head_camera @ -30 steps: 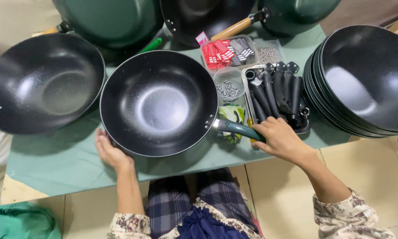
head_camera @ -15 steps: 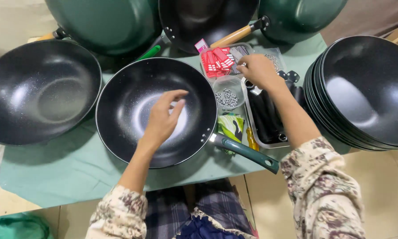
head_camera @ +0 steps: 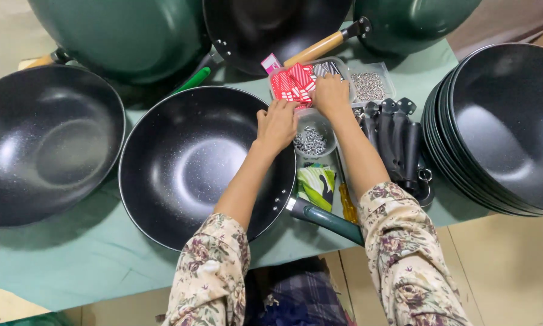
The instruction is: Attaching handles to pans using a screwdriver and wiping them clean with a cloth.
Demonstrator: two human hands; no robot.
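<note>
Both hands reach over the far rim of the black wok (head_camera: pixel 193 166) on the green table (head_camera: pixel 72 265). The left hand (head_camera: pixel 277 124) hovers curled at the small bowl of screws (head_camera: pixel 311 140), fingers bunched narrow just beside it. The right hand (head_camera: pixel 332 95) rests on the red packets (head_camera: pixel 289 84) in the clear tray (head_camera: pixel 350 75); whether its fingers grip one cannot be told.

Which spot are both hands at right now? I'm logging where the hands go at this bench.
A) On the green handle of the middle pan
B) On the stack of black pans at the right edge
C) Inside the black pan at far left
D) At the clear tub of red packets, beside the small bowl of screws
D: the left hand and right hand meet at the tub of red packets, just above the bowl of screws.
</note>
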